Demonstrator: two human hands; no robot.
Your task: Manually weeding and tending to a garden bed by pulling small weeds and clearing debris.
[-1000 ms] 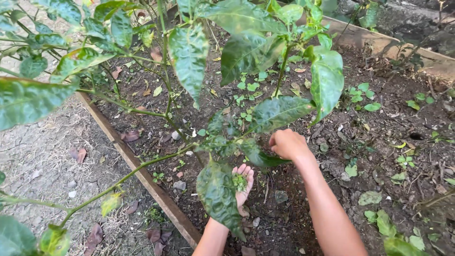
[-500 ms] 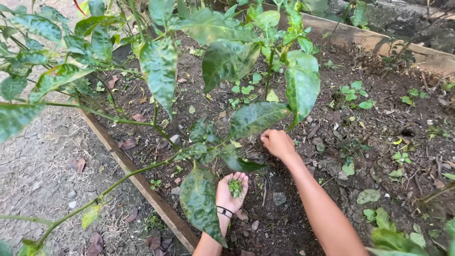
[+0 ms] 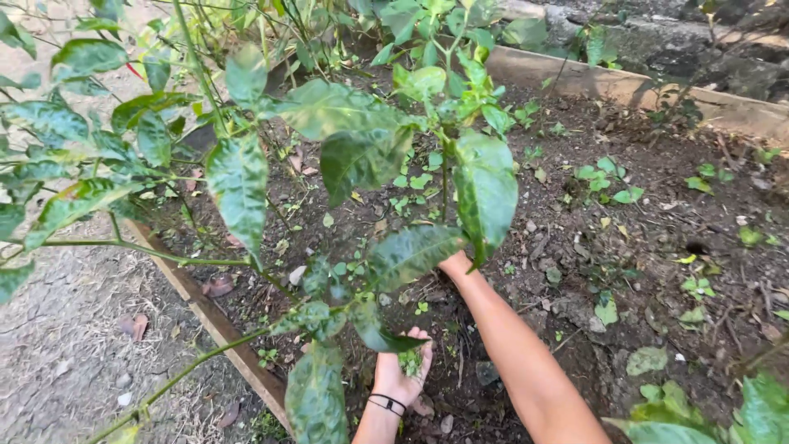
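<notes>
My left hand (image 3: 400, 372) lies palm up low over the dark soil, cupping a small clump of pulled green weeds (image 3: 410, 360); a black band circles its wrist. My right hand (image 3: 454, 264) reaches forward into the bed under the big mottled leaves (image 3: 485, 191) of a leafy plant; its fingers are hidden behind a leaf, so what they touch cannot be made out. Small green seedlings (image 3: 419, 181) dot the soil ahead of it.
A wooden border plank (image 3: 215, 322) edges the bed on the left, with gravelly ground (image 3: 57, 345) beyond. Another plank (image 3: 649, 89) runs along the far side. Long stems (image 3: 177, 380) and large leaves hang across the near left. More small weeds (image 3: 612, 174) grow to the right.
The view has tilted and the plant's leaves now cover more of my right hand, which has reached a little farther forward. My left hand still cups the weeds.
</notes>
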